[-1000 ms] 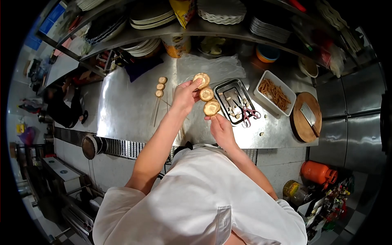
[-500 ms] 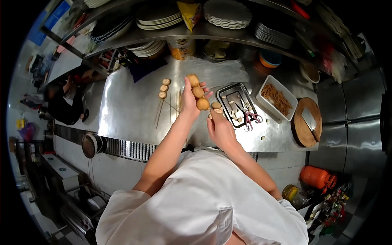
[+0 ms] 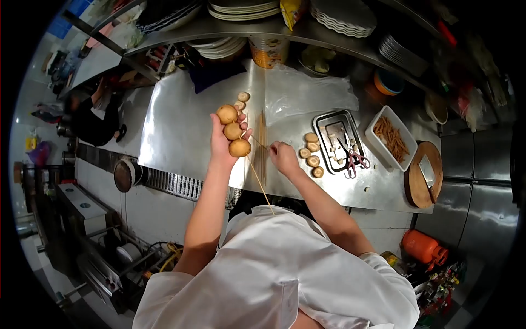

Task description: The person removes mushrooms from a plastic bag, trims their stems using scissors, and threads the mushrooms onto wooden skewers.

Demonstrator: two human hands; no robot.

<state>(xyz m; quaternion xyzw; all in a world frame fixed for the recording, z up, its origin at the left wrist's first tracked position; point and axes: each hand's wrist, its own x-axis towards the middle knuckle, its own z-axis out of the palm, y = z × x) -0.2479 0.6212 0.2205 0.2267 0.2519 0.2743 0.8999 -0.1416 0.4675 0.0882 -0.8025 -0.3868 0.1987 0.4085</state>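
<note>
My left hand is wrapped round three brown mushroom caps in a row on a bamboo skewer. The skewer's long end slants down toward my apron. To the right, at about the same height, my right hand pinches a thin stick that looks like a second skewer; it points toward the caps, but its tip is hard to make out. Between my hands lies a bundle of bamboo skewers on the steel table. Partly hidden behind my left hand are more threaded mushrooms.
Right of my right hand lie several loose mushrooms, beside a black-rimmed tray with stem pieces and scissors. Farther right are a white tub of brown strips and a round board with a cleaver. A shelf with plates hangs above.
My left hand with the threaded caps has shifted left in view. My right hand has moved away from the loose mushrooms and now holds a thin stick. The camera view has shifted.
</note>
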